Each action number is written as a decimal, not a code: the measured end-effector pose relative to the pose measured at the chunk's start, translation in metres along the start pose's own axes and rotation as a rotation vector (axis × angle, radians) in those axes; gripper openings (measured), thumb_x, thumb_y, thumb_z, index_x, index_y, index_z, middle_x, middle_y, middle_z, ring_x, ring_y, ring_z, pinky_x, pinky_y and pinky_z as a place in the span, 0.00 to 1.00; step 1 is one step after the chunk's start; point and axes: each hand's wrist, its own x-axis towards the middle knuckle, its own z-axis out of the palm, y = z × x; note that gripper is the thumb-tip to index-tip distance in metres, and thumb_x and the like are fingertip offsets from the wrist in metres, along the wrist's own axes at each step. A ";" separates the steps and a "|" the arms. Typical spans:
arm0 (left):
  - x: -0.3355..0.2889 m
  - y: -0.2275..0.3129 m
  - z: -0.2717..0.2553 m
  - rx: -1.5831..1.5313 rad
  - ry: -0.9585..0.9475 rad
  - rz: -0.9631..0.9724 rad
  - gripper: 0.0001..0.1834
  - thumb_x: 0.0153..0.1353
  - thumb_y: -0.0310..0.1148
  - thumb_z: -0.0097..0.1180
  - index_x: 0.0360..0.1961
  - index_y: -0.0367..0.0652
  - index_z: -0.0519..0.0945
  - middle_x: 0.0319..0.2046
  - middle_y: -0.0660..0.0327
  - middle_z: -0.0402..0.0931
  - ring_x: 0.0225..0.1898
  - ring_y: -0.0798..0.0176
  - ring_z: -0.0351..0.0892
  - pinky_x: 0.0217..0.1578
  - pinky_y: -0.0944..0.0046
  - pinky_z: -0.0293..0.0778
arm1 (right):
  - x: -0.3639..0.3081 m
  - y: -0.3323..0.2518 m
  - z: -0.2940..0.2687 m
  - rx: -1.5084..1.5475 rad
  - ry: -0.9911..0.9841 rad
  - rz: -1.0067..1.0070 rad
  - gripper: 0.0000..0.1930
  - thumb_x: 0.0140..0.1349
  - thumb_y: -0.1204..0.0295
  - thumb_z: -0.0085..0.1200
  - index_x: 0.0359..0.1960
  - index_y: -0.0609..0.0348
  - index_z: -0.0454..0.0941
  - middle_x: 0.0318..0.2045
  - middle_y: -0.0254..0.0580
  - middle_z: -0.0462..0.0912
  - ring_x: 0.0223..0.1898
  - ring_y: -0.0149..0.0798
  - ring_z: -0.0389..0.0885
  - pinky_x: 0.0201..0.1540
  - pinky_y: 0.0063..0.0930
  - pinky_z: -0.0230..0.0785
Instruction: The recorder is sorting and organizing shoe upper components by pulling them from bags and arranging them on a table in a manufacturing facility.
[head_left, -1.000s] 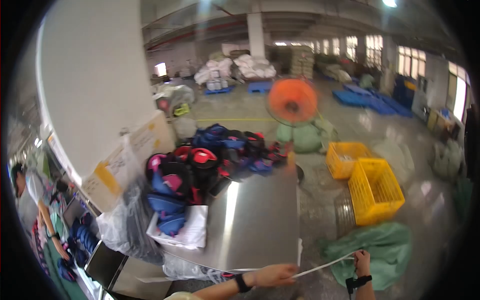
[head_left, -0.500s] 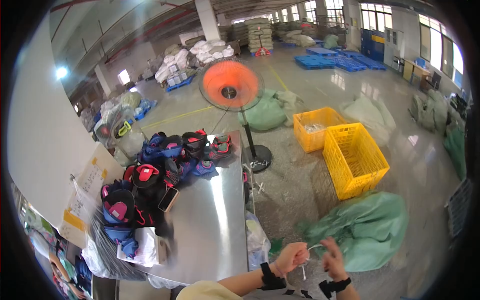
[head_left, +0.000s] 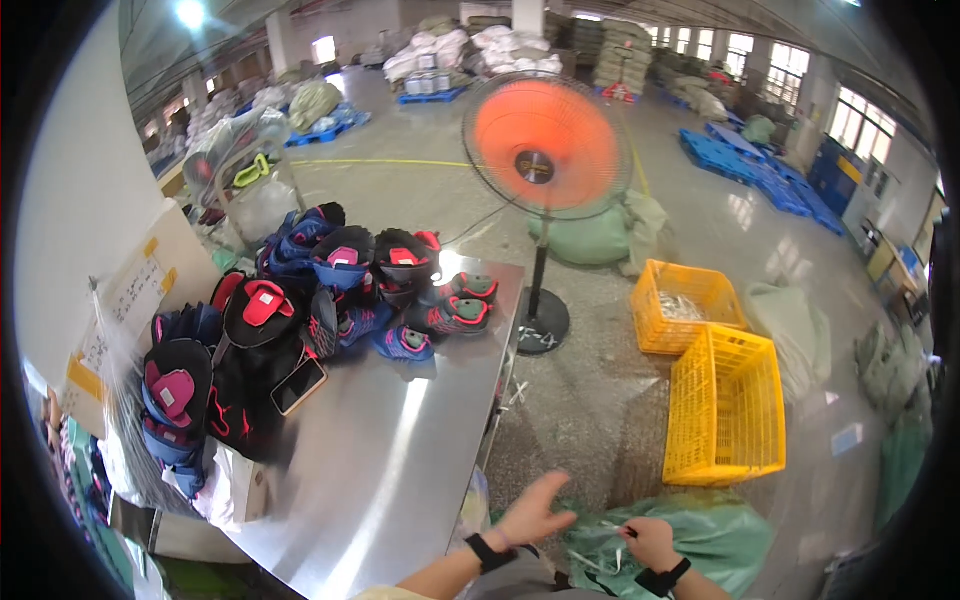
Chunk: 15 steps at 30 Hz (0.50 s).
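Observation:
My left hand (head_left: 535,515) is stretched out over the table's right edge, fingers apart and nothing in them. To its right, my right hand (head_left: 650,542) is closed in a fist above a green sack (head_left: 715,530) on the floor. A thin white string (head_left: 600,526) seems to run from that fist to the left; its ends are hard to make out. Both wrists wear black straps. On the metal table (head_left: 400,450) to my left lie several dark sports shoes (head_left: 455,315), a pile of blue and black shoe uppers (head_left: 265,305) with pink and red tongues, and a phone (head_left: 300,386).
A standing fan (head_left: 545,140) with an orange disc stands beyond the table. Two yellow crates (head_left: 725,410) sit on the floor at right; the farther one holds pale small items. A white box (head_left: 240,485) is at the table's near left. Blue pallets (head_left: 720,155) lie far off.
The view has swung to the right and down. My left hand has opened from a fist and moved away from the right one. My right hand, loosely raised before, is now closed.

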 end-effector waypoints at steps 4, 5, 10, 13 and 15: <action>0.058 0.000 0.042 -0.161 -0.508 -0.259 0.16 0.54 0.38 0.55 0.43 0.45 0.73 0.32 0.51 0.77 0.33 0.57 0.78 0.29 0.61 0.73 | 0.099 0.002 -0.013 0.088 -0.042 -0.191 0.12 0.51 0.61 0.54 0.20 0.55 0.75 0.19 0.45 0.75 0.22 0.49 0.74 0.24 0.39 0.65; 0.064 -0.014 0.046 -0.133 -0.353 -0.278 0.08 0.56 0.37 0.53 0.34 0.45 0.76 0.21 0.55 0.76 0.21 0.58 0.75 0.26 0.61 0.72 | 0.117 0.006 -0.024 0.285 -0.064 -0.110 0.09 0.51 0.65 0.55 0.24 0.57 0.77 0.19 0.45 0.76 0.20 0.44 0.75 0.23 0.33 0.66; 0.125 -0.032 0.020 -0.801 -0.018 -0.709 0.10 0.61 0.31 0.46 0.27 0.39 0.75 0.18 0.69 0.70 0.21 0.76 0.66 0.24 0.76 0.63 | 0.159 0.071 -0.055 0.975 -0.627 0.113 0.06 0.55 0.74 0.54 0.34 0.57 0.78 0.20 0.28 0.74 0.19 0.26 0.71 0.22 0.19 0.64; 0.160 -0.007 0.026 -0.919 -0.311 -0.685 0.12 0.62 0.35 0.46 0.27 0.38 0.75 0.21 0.66 0.73 0.25 0.76 0.70 0.27 0.76 0.65 | 0.171 0.120 -0.029 0.003 -0.137 -0.312 0.07 0.56 0.76 0.52 0.36 0.59 0.78 0.22 0.26 0.71 0.20 0.22 0.69 0.19 0.16 0.60; 0.183 0.017 0.049 -0.746 -0.736 -0.534 0.14 0.64 0.36 0.44 0.29 0.37 0.75 0.26 0.63 0.76 0.30 0.73 0.74 0.34 0.73 0.69 | 0.194 0.136 -0.028 1.305 -0.050 0.662 0.06 0.57 0.70 0.53 0.34 0.56 0.78 0.24 0.29 0.71 0.19 0.24 0.67 0.16 0.20 0.58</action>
